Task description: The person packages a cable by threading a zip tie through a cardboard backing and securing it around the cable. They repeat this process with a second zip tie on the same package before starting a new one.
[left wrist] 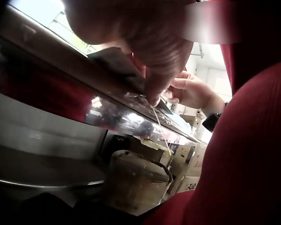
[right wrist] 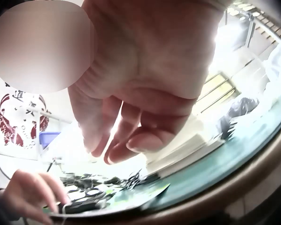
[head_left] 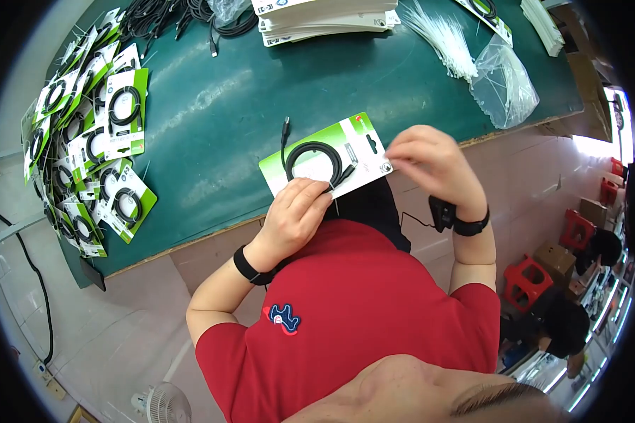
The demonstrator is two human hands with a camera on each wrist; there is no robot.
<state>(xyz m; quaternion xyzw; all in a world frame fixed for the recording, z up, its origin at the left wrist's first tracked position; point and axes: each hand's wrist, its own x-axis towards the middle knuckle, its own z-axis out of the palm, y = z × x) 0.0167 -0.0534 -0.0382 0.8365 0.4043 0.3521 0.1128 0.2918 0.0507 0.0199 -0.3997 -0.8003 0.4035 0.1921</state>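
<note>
A white and green packaging card (head_left: 363, 137) lies at the table's near edge, slightly tilted. On it sits a coiled black USB cable (head_left: 289, 166), one plug sticking out past the card's upper edge. My left hand (head_left: 296, 215) grips the card and coil at their near side. A thin white cable tie (left wrist: 160, 123) trails down from the left fingertips in the left wrist view. My right hand (head_left: 434, 162) hovers by the card's right end, fingers loosely bent. Nothing shows between those fingers in the right wrist view.
Finished-looking carded cables (head_left: 127, 106) are heaped on the left of the green table (head_left: 212, 141). Loose black cables (head_left: 162, 17) and a stack of cards (head_left: 324, 21) lie at the back. White cable ties (head_left: 441, 42) and a clear plastic bag (head_left: 504, 84) lie right.
</note>
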